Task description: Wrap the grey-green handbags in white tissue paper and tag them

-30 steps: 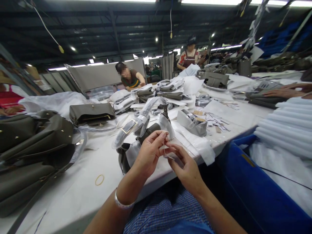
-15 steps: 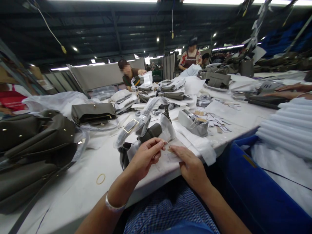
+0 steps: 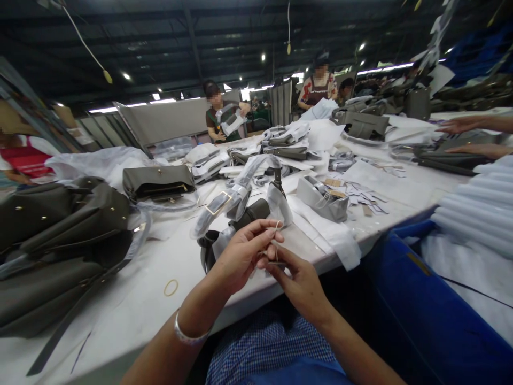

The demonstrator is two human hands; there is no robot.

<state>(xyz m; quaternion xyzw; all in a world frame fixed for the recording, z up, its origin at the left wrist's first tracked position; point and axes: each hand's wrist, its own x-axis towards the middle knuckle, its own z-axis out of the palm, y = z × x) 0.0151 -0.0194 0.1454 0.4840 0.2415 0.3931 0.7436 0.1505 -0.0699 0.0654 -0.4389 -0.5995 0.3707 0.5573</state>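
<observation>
My left hand (image 3: 242,251) is closed, with a thin pale string (image 3: 278,225) pinched at its fingertips. Close against it, my right hand (image 3: 298,280) has its thumb and fingers pressed together on the string's lower part and what looks like a small flat tag, mostly hidden by fingers. Just beyond both hands lies a dark grey-green handbag (image 3: 256,213), partly covered in white wrap. Its strap (image 3: 240,195) is wrapped in clear plastic and carries a gold rectangular buckle (image 3: 218,203). A yellow rubber band (image 3: 170,287) rests on the table (image 3: 148,315) to the left.
Dark handbags (image 3: 60,240) are heaped at the left. A grey box (image 3: 323,200) with tags and strings stands beside loose paper tags (image 3: 363,195). At the right is a blue bin (image 3: 420,289) with white foam rolls (image 3: 476,208). Co-workers' hands (image 3: 473,125) reach in from the right.
My hands have come together and the right has moved in beneath the left fingers. The string now stands up at the left fingertips. A co-worker across the table has lifted a wrapped piece.
</observation>
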